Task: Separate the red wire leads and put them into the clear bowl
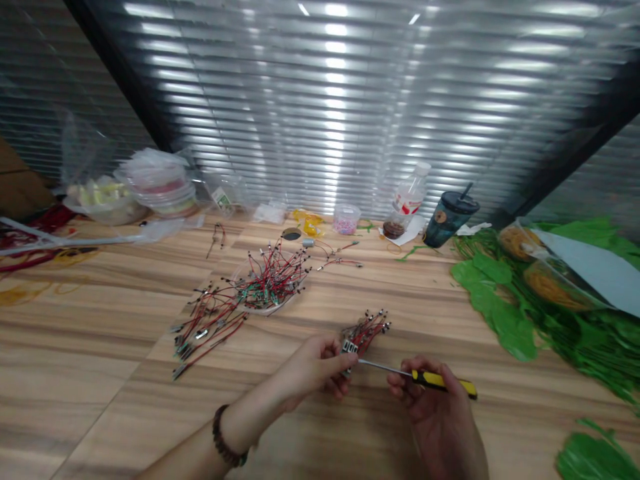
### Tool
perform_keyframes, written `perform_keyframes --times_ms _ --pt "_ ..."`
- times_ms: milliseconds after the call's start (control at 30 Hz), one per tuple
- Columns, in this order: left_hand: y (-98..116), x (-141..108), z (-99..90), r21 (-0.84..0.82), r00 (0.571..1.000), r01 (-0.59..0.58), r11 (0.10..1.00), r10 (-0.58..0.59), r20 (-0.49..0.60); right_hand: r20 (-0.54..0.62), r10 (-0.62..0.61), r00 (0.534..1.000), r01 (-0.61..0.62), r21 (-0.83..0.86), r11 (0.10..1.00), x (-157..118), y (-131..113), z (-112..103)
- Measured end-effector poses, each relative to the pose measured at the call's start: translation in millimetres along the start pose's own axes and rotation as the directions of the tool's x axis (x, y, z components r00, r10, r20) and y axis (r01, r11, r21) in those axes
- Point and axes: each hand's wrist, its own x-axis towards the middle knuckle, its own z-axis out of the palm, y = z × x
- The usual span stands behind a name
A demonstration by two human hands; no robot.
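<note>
My left hand pinches a bunch of small wired electronic parts, their red and black leads fanning out behind the fingers. In my right hand is a screwdriver with a yellow and black handle. Its thin metal shaft points left, and the tip reaches the parts beside my left thumb; whether it touches them I cannot tell. Beyond my left hand, a clear shallow dish is heaped with similar wired parts. More wired parts lie loose on the wood to its left.
Along the window stand stacked plastic containers, a small tub, a bottle and a dark tumbler with a straw. Artificial green leaves and food-like trays cover the right side. A small motor-like cylinder lies behind the dish.
</note>
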Motion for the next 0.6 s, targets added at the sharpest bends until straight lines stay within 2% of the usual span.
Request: perform_keyframes --times_ms 67,133,233,333,500,600 --pt "2 -1 1.3 -0.041 1.000 0.010 0.999 -0.009 0.013 -0.019 -0.051 0.999 0.051 0.000 0.999 -4 3 -1" --pt "2 -1 2.6 -0.042 1.000 0.010 0.999 -0.010 0.001 -0.033 -0.154 0.987 0.149 -0.116 0.982 -9 5 -1" --pt "1 0 3.4 -0.023 0.999 -0.006 1.000 0.006 -0.032 -0.020 -0.270 0.963 0.244 -0.368 0.897 -14 6 -1" --pt "-1 0 3.6 -0.010 0.999 -0.006 1.000 0.005 -0.044 0.075 -0.274 0.959 0.270 -0.538 0.798 -15 5 -1" --pt "-1 1 9.3 0.023 0.998 -0.031 0.999 0.033 -0.048 0.184 -0.317 0.930 0.359 -0.636 0.683 -14 6 -5" --pt "-2 2 13.9 0.051 0.993 -0.066 0.996 0.071 -0.099 0.249 -0.394 0.885 0.454 -0.653 0.606 -15 9 -7"
